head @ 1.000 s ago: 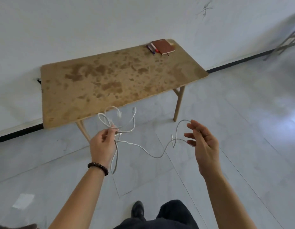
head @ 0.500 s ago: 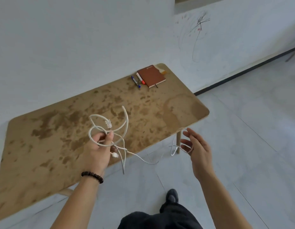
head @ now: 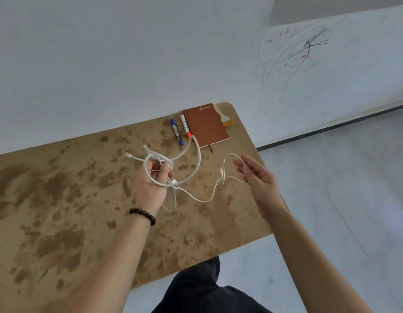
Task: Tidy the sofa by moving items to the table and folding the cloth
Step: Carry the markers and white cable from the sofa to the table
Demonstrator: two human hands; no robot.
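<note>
A stained brown wooden table point(head: 60, 199) fills the left and middle of the view. Above it my left hand point(head: 152, 184) grips a loose bundle of white cables point(head: 197, 159), with loops and plug ends sticking out. One thin cable runs from the bundle across to my right hand point(head: 259, 179), which pinches a loop of it between thumb and fingers over the table's right part. The sofa and the cloth are out of view.
At the table's far right corner lie a brown notebook point(head: 206, 124), a blue marker point(head: 176, 134), a red-capped marker point(head: 185, 126) and a small brush point(head: 225, 119). A white wall with scribbles stands behind. Grey tiled floor lies to the right.
I have stepped closer, so the table now lies under both hands. The cable bundle has moved from over the floor to above the tabletop.
</note>
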